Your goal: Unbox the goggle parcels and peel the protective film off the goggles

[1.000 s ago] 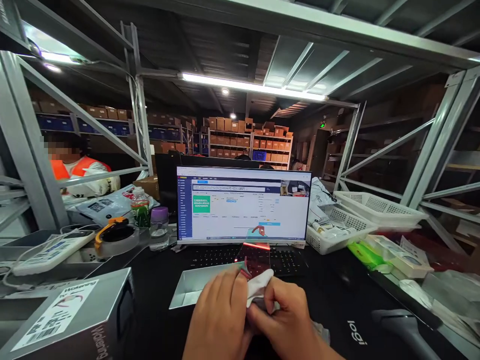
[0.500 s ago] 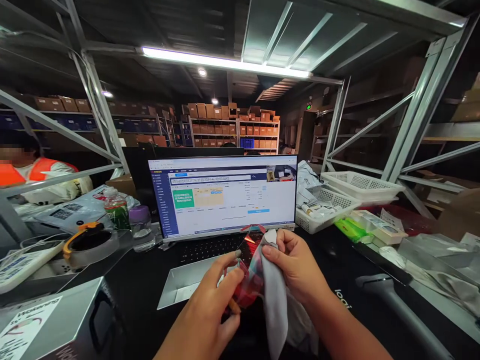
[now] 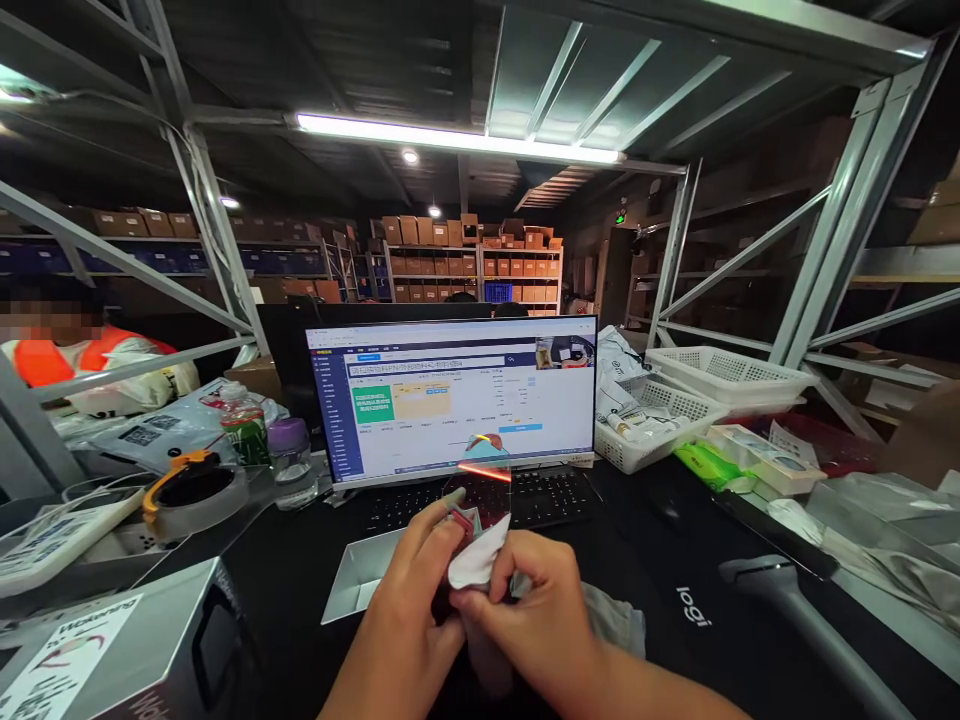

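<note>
In front of the monitor point(image 3: 450, 400), my left hand point(image 3: 412, 600) is closed around the reddish rim of what looks like a pair of glasses point(image 3: 487, 475). One shiny, see-through lens stands up above my fingers and catches orange and teal reflections. My right hand point(image 3: 540, 605) pinches a white cloth point(image 3: 480, 555) against the lower part of the glasses. Both hands nearly touch, and my fingers hide much of the frame. An open light-grey box point(image 3: 352, 575) lies just left of my left hand, and behind is the keyboard point(image 3: 551, 495).
A grey printed box point(image 3: 161, 640) stands front left. Behind it are a tape roll point(image 3: 202, 495) and a purple-capped jar point(image 3: 291, 465). On the right lie a barcode scanner point(image 3: 810, 620), a mouse point(image 3: 670, 510) and white baskets point(image 3: 652, 440). A person in an orange vest point(image 3: 97, 355) sits far left.
My right hand has moved left and down, bringing the cloth against the glasses. The lens now stands upright above my fingers. The view has shifted slightly.
</note>
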`<action>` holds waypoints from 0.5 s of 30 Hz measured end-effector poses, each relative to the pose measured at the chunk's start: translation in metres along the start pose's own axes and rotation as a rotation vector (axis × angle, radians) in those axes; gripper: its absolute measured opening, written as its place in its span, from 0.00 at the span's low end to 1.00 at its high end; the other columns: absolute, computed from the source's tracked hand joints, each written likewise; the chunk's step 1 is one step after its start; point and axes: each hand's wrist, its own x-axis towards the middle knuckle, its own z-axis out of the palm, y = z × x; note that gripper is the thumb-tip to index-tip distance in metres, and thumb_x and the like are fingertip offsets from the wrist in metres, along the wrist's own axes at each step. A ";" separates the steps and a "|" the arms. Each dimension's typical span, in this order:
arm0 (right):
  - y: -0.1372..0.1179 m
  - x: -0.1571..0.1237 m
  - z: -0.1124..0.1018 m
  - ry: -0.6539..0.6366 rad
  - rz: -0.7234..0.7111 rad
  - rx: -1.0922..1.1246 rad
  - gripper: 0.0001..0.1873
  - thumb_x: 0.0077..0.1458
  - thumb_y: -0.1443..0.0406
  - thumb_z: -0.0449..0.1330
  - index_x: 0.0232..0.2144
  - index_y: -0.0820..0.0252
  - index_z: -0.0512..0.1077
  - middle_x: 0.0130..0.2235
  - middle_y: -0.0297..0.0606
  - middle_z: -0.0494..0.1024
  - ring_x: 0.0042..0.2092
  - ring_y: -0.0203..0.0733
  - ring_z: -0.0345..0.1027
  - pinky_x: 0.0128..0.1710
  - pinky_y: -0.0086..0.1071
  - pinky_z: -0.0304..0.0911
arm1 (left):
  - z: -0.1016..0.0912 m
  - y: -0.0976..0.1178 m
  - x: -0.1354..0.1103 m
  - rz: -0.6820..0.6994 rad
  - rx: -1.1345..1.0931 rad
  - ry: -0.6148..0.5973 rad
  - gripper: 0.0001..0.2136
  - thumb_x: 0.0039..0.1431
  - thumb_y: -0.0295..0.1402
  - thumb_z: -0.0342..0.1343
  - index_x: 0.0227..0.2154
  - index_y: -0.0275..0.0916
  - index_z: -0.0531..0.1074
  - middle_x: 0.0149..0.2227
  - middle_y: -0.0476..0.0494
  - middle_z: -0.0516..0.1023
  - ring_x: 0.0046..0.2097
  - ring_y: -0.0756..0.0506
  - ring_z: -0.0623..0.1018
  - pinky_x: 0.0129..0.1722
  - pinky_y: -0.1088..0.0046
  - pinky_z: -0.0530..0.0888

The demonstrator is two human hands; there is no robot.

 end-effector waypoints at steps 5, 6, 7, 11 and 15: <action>-0.013 0.022 -0.033 0.022 0.191 0.355 0.24 0.35 0.61 0.76 0.16 0.58 0.61 0.19 0.27 0.67 0.23 0.31 0.55 0.23 0.26 0.52 | -0.005 0.001 0.003 0.095 -0.036 -0.154 0.21 0.56 0.19 0.47 0.50 0.44 0.68 0.63 0.35 0.65 0.60 0.38 0.73 0.49 0.64 0.80; -0.015 0.027 -0.039 0.019 0.247 0.444 0.26 0.33 0.60 0.77 0.17 0.58 0.60 0.19 0.26 0.66 0.22 0.30 0.54 0.23 0.25 0.52 | -0.006 0.000 0.003 0.112 -0.042 -0.181 0.21 0.56 0.18 0.46 0.50 0.44 0.68 0.64 0.35 0.64 0.60 0.38 0.73 0.49 0.65 0.80; -0.016 0.031 -0.044 0.017 0.303 0.527 0.28 0.31 0.60 0.78 0.18 0.58 0.59 0.19 0.25 0.66 0.22 0.29 0.55 0.23 0.24 0.52 | -0.007 -0.002 0.002 0.127 -0.045 -0.195 0.22 0.56 0.18 0.45 0.50 0.45 0.67 0.64 0.35 0.64 0.60 0.39 0.73 0.49 0.65 0.80; -0.015 0.039 -0.049 0.014 0.434 0.722 0.31 0.29 0.62 0.80 0.19 0.58 0.57 0.21 0.25 0.68 0.22 0.30 0.59 0.24 0.25 0.56 | -0.010 -0.009 0.003 0.160 0.019 -0.224 0.23 0.57 0.17 0.44 0.51 0.46 0.66 0.65 0.37 0.62 0.62 0.40 0.71 0.52 0.63 0.78; -0.006 0.039 -0.040 0.081 0.422 0.742 0.31 0.30 0.61 0.80 0.20 0.58 0.58 0.21 0.27 0.70 0.24 0.31 0.61 0.25 0.25 0.56 | -0.003 -0.005 0.007 0.162 0.196 -0.180 0.18 0.58 0.22 0.49 0.50 0.44 0.68 0.64 0.36 0.64 0.61 0.36 0.72 0.52 0.54 0.78</action>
